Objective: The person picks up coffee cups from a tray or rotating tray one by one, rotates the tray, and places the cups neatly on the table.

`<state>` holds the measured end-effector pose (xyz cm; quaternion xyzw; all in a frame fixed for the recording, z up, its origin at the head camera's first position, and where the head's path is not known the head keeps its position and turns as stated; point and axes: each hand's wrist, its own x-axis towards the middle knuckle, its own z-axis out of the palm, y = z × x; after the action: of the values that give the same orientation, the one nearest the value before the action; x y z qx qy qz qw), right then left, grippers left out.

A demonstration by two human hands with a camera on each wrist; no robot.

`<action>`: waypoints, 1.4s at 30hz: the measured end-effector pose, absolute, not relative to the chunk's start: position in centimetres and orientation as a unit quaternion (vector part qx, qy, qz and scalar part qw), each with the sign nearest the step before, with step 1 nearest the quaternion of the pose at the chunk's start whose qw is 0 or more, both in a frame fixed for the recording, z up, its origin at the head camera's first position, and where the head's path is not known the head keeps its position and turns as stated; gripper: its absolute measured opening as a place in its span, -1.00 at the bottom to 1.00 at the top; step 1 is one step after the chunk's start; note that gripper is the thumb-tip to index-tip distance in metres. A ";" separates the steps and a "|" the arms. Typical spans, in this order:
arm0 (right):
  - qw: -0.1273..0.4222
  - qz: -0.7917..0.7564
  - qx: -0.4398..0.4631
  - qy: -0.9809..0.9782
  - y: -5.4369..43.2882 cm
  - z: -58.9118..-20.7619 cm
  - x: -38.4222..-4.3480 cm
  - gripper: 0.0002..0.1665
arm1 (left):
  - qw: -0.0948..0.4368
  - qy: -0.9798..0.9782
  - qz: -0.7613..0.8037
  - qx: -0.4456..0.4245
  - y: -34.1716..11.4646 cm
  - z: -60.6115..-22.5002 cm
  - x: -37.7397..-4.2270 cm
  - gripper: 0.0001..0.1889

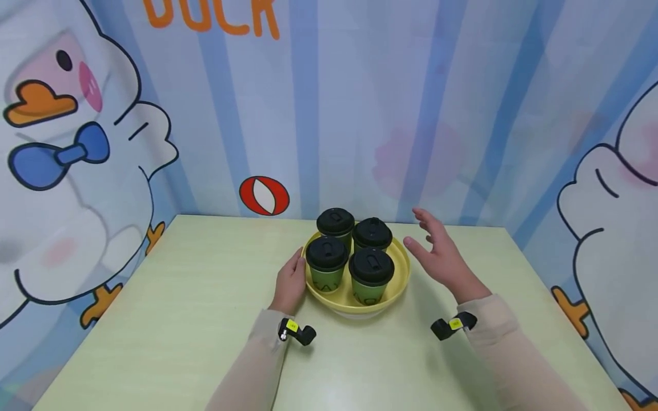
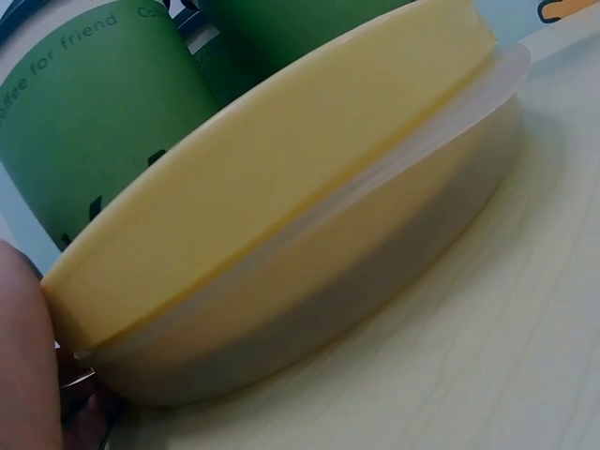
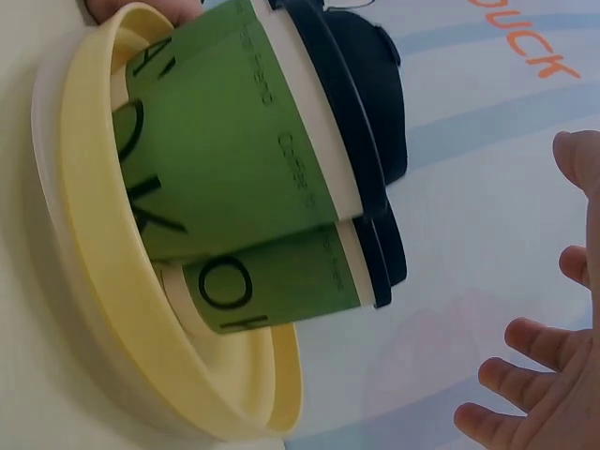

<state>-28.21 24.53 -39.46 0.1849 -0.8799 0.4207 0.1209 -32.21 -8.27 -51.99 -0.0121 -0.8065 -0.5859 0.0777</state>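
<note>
A yellow round tray point(image 1: 401, 268) with a whitish lower layer point(image 2: 328, 319) stands on the table. Several green paper cups with black lids stand upright in it, among them the front right cup point(image 1: 370, 285) and the front left cup point(image 1: 327, 268). My left hand point(image 1: 289, 285) holds the tray's left side, its thumb by the rim and fingers lower down, partly hidden in the left wrist view. Off the tray's right side, my right hand point(image 1: 442, 257) is raised with spread fingers, touching nothing. In the right wrist view those fingers point(image 3: 520, 380) are apart from the cups.
The pale wooden table point(image 1: 205, 319) reaches back to a blue striped backdrop point(image 1: 349, 103) with duck drawings. A red and white oval point(image 1: 249, 195) is printed on it behind the tray. Each wrist wears a small black camera, such as the left camera point(image 1: 298, 332).
</note>
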 end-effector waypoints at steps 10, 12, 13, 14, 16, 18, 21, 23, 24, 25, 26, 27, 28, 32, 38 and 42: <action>0.121 0.388 0.212 -0.889 21.6 -39.9 -26.8 -0.12 | 0.079 -0.806 -0.586 -0.009 -8.5 -51.7 -32.3 -0.47; 0.120 0.378 0.211 -0.893 20.9 -40.2 -26.6 -0.10 | 0.079 -0.806 -0.587 -0.008 -8.5 -51.7 -32.3 -0.47; 0.119 0.376 0.207 -0.895 20.7 -40.4 -26.5 -0.09 | 0.079 -0.807 -0.586 -0.008 -8.6 -51.7 -32.3 -0.47; 0.120 0.375 0.203 -0.897 20.4 -40.5 -26.4 -0.07 | 0.078 -0.807 -0.586 -0.009 -8.6 -51.7 -32.4 -0.47; 0.114 0.380 0.189 -0.898 20.0 -40.9 -26.1 -0.04 | 0.076 -0.808 -0.584 -0.011 -8.6 -51.7 -32.5 -0.46; 0.110 0.387 0.174 -0.899 19.6 -41.2 -25.9 -0.01 | 0.074 -0.810 -0.582 -0.012 -8.6 -51.8 -32.5 -0.46; 0.115 0.385 0.163 -0.901 19.1 -41.8 -25.8 0.05 | 0.071 -0.809 -0.584 -0.011 -8.6 -51.8 -32.5 -0.46; 0.120 0.381 0.161 -0.902 18.8 -42.2 -25.7 0.08 | 0.070 -0.809 -0.583 -0.010 -8.5 -51.8 -32.5 -0.46; 0.123 0.378 0.161 -0.904 18.6 -42.4 -25.7 0.09 | 0.070 -0.810 -0.582 -0.010 -8.5 -51.8 -32.5 -0.47; 0.126 0.375 0.160 -0.904 18.5 -42.6 -25.7 0.09 | 0.070 -0.810 -0.582 -0.009 -8.5 -51.8 -32.5 -0.47; 0.129 0.374 0.159 -0.905 18.3 -42.8 -25.7 0.08 | 0.069 -0.811 -0.581 -0.008 -8.5 -51.8 -32.5 -0.47; 0.131 0.374 0.157 -0.905 18.1 -42.9 -25.7 0.08 | 0.069 -0.811 -0.580 -0.008 -8.5 -51.8 -32.5 -0.47; 0.135 0.372 0.155 -0.905 17.9 -43.1 -25.7 0.08 | 0.069 -0.812 -0.580 -0.008 -8.5 -51.8 -32.5 -0.47; 0.154 0.371 0.147 -0.904 17.3 -43.9 -25.8 0.09 | 0.069 -0.811 -0.581 -0.008 -8.4 -51.8 -32.4 -0.47; 0.166 0.378 0.135 -0.901 16.9 -44.7 -25.7 0.14 | 0.077 -0.806 -0.586 -0.019 -8.4 -52.0 -32.4 -0.48; 0.159 0.379 0.126 -0.903 16.7 -45.1 -25.4 0.15 | 0.075 -0.806 -0.587 -0.019 -8.4 -52.1 -32.1 -0.48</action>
<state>-25.39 16.68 -45.05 0.1264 -0.9030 0.3786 0.1588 -32.13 -8.43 -52.11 -0.0188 -0.8057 -0.5873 0.0755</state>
